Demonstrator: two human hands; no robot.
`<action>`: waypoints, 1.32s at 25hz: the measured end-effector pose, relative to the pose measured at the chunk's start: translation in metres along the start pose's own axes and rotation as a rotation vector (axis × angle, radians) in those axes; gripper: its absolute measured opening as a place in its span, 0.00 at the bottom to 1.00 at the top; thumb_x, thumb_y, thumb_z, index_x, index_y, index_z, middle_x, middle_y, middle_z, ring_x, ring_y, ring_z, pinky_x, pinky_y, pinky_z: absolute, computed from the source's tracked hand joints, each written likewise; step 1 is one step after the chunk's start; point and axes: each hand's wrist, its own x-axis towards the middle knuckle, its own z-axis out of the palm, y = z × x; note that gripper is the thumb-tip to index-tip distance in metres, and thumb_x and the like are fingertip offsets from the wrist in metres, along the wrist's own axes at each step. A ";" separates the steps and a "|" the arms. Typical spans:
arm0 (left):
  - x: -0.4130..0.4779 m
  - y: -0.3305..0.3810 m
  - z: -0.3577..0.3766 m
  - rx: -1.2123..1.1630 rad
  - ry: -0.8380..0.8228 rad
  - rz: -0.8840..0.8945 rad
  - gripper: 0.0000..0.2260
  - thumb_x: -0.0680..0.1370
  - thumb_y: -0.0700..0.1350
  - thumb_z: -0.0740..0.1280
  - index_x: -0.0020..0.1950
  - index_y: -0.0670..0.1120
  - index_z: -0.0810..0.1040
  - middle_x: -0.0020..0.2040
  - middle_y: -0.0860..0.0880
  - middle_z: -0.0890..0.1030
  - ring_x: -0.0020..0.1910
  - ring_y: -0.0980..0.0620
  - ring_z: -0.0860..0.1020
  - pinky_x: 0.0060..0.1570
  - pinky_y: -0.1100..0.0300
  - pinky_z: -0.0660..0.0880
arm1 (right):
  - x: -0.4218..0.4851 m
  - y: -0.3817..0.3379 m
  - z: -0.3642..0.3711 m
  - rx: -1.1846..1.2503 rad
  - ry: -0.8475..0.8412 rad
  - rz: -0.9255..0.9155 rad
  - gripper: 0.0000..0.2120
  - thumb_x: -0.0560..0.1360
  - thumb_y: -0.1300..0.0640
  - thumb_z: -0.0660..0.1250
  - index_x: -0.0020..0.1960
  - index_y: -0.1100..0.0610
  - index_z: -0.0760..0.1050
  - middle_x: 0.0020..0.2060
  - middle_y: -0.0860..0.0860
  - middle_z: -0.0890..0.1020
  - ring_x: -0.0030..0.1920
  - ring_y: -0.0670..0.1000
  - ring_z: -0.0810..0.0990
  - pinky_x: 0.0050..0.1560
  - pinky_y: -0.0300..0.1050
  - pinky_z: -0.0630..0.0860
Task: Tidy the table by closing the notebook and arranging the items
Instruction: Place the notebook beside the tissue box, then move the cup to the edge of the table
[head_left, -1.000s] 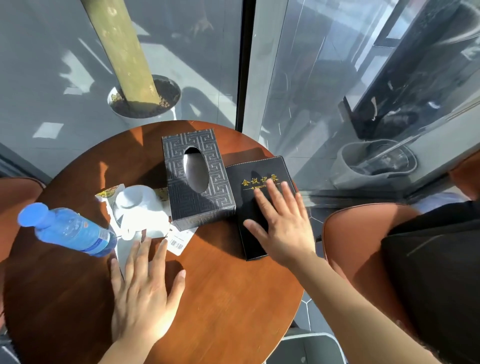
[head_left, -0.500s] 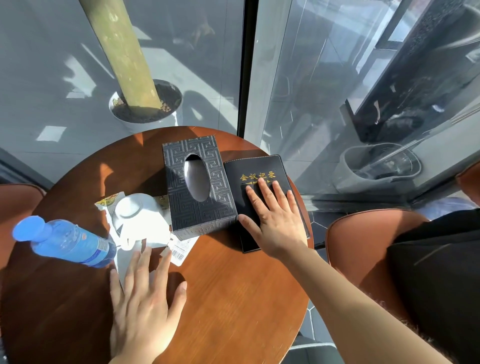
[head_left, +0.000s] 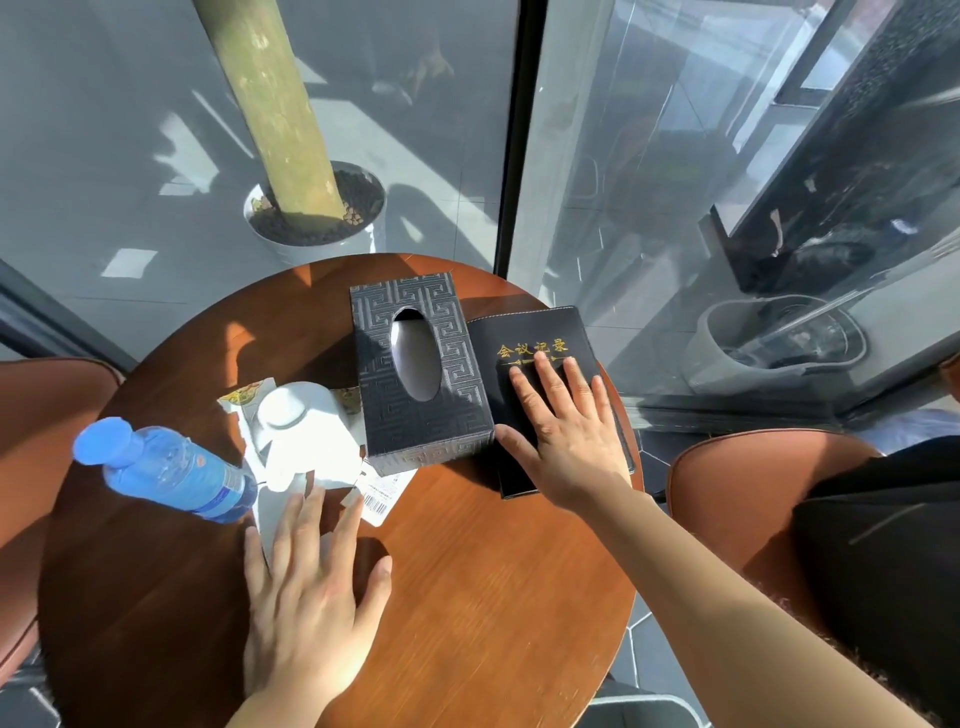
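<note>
A closed black notebook (head_left: 530, 332) with gold lettering lies at the right edge of the round wooden table (head_left: 467, 597), touching the dark patterned tissue box (head_left: 415, 364). My right hand (head_left: 566, 436) lies flat on its cover, fingers spread, holding nothing. My left hand (head_left: 306, 587) rests flat on the table, fingertips on white paper (head_left: 280, 514). A white upturned bowl (head_left: 293, 415) sits left of the tissue box. A blue water bottle (head_left: 166, 467) lies on its side at the left.
Glass walls rise right behind the table, with a potted trunk (head_left: 291, 171) outside. Brown leather chairs stand at the left (head_left: 36, 431) and right (head_left: 737, 499). A barcode tag (head_left: 382, 496) and printed packets (head_left: 241, 397) lie under the bowl.
My right hand has pushed the notebook away and left until it lies against the tissue box. My left hand stays flat near the paper.
</note>
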 end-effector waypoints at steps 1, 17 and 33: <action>0.000 0.000 -0.002 0.008 -0.007 -0.006 0.30 0.76 0.62 0.58 0.74 0.49 0.68 0.76 0.38 0.65 0.77 0.39 0.61 0.73 0.32 0.54 | -0.006 -0.002 -0.003 0.038 0.065 -0.024 0.34 0.79 0.31 0.44 0.81 0.44 0.47 0.82 0.49 0.46 0.81 0.54 0.39 0.78 0.59 0.37; -0.009 0.000 -0.006 -0.244 0.256 -0.084 0.20 0.78 0.54 0.64 0.65 0.46 0.77 0.68 0.40 0.75 0.71 0.40 0.70 0.71 0.35 0.62 | -0.107 -0.104 0.056 0.165 0.214 -0.171 0.22 0.80 0.47 0.63 0.69 0.58 0.75 0.71 0.53 0.75 0.73 0.57 0.70 0.70 0.56 0.70; 0.058 0.018 -0.055 -0.542 0.308 -0.617 0.11 0.78 0.43 0.68 0.57 0.39 0.76 0.52 0.37 0.80 0.51 0.39 0.80 0.46 0.52 0.75 | -0.104 -0.100 0.072 0.117 0.249 -0.167 0.22 0.80 0.44 0.60 0.68 0.55 0.73 0.71 0.52 0.73 0.73 0.56 0.67 0.70 0.54 0.67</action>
